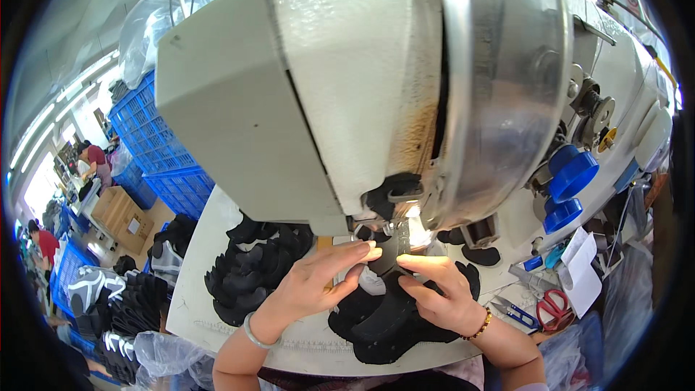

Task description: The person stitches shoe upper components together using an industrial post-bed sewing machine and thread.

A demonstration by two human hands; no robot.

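Observation:
A dark shoe-upper piece lies beneath the needle area of a large pale sewing machine, lit by a small lamp. My left hand holds its left edge, fingers together and fingertips pressed down on it. On the other side my right hand grips the piece between index finger and thumb. Below the hands a heap of black shoe-upper pieces spreads over the machine table's front edge. Another pile of curved black pieces sits to the left of my left hand. The machine head hides part of the sewing area.
Blue-handled snips, red-handled scissors and white paper lie at the right. Blue thread spools are mounted on the machine. Stacked blue crates, a cardboard box and shoe uppers stand left; people work beyond.

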